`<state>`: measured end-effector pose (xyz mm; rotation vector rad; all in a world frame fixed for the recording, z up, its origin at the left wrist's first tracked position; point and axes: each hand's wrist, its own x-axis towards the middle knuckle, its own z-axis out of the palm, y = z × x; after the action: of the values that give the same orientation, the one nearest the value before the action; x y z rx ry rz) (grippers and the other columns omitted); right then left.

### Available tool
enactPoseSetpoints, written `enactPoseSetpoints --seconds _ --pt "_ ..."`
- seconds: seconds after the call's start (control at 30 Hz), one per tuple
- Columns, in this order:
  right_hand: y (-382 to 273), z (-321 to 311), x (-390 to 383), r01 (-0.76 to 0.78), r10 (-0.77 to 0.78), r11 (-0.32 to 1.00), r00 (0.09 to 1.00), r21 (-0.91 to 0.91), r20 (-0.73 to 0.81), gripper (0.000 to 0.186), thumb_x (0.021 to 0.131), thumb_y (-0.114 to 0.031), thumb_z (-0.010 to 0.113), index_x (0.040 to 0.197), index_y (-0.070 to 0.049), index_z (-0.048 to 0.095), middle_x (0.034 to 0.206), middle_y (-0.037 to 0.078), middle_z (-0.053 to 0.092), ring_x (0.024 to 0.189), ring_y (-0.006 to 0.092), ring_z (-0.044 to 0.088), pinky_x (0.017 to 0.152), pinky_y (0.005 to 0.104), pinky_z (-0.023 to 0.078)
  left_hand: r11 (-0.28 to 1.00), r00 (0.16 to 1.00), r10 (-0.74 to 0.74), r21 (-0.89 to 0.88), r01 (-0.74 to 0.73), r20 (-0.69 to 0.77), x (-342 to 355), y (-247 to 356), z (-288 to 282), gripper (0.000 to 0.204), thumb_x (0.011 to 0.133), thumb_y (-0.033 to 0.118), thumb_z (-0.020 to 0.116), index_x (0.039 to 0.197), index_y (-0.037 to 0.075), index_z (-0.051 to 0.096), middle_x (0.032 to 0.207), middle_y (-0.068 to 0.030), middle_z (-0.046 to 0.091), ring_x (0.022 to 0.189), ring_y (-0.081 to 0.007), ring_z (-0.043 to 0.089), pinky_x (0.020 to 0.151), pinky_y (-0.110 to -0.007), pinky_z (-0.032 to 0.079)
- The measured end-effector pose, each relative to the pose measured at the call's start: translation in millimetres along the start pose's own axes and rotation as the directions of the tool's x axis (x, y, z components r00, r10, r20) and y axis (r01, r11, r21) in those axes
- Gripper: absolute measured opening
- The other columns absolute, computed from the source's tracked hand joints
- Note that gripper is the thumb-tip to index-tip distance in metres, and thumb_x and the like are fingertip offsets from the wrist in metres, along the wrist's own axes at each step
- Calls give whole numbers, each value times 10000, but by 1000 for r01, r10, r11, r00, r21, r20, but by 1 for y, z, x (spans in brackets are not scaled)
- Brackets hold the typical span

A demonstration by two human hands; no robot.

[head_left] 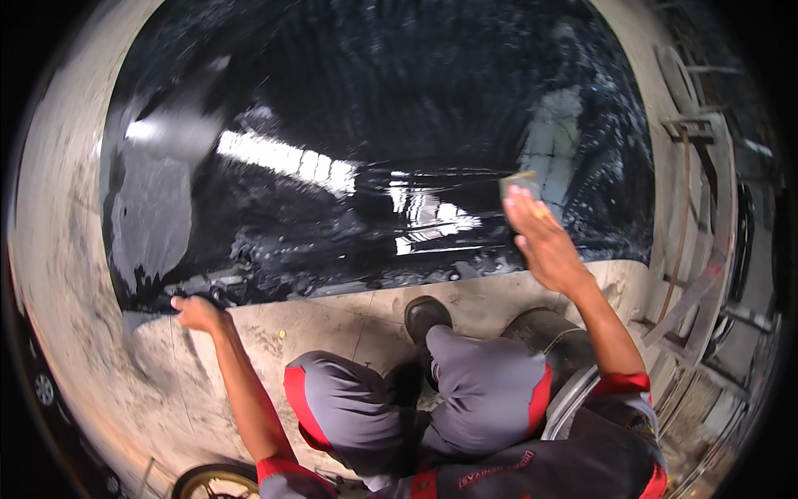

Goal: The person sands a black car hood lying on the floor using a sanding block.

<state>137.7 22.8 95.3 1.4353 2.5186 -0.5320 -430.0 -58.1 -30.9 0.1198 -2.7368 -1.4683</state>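
A large, glossy black vehicle-type panel (465, 125) fills the far part of the view, its surface wet and streaked, with bright reflections. Flat against its right half, a small grey-tan piece of sandpaper (519, 178) lies under the fingertips of my right hand (544, 245), which are held together on it. Part of the sandpaper is covered by the fingers. My left hand (202, 316) grips the panel's near edge at the left corner, with the thumb side up; its other fingers are mostly hidden. A dull grey patch (154, 216) shows on the panel's left side.
My knees and a dark shoe (428, 318) are close to the panel's near edge. Right of them stands a dark, rounded bucket-like container (544, 337). Metal racking (706, 224) runs along the right side. A gold-rimmed wheel (218, 482) shows at the lower left.
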Motion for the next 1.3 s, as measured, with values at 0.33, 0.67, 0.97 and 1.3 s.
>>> enactPoseSetpoints --seconds 0.33,0.67,0.97,1.3 --pt "-189 42 156 631 -585 765 765 130 -270 582 954 -101 523 1510 -9 376 1595 180 330 1504 299 270 1239 463 202 998 990 22 -58 -14 139 14 -17 -1 560 1044 313 437 977 -210 626 950 -199 683 808 -251 649 770 -393 535" --pt "47 -16 79 -58 36 997 920 -45 -389 539 1051 -172 324 1558 4 280 1619 235 250 1525 368 190 1235 476 149 972 991 -68 -217 92 118 -22 11 7 522 1059 287 432 999 -221 541 1021 -246 644 833 -282 621 788 -398 536" --pt "-141 15 188 611 -558 782 773 120 -301 571 977 -159 509 1508 -11 360 1578 196 349 1471 341 321 1207 476 244 984 995 -10 -176 28 102 -8 1 4 531 1036 296 453 979 -210 603 973 -211 673 793 -251 608 778 -390 507" --pt "6 -38 203 -8 -74 988 857 -157 -510 505 1028 -195 399 1496 -2 401 1544 250 380 1448 409 334 1197 501 237 986 994 -96 -132 103 57 -25 17 8 555 1059 327 409 969 -204 544 974 -259 639 810 -310 588 801 -441 484"
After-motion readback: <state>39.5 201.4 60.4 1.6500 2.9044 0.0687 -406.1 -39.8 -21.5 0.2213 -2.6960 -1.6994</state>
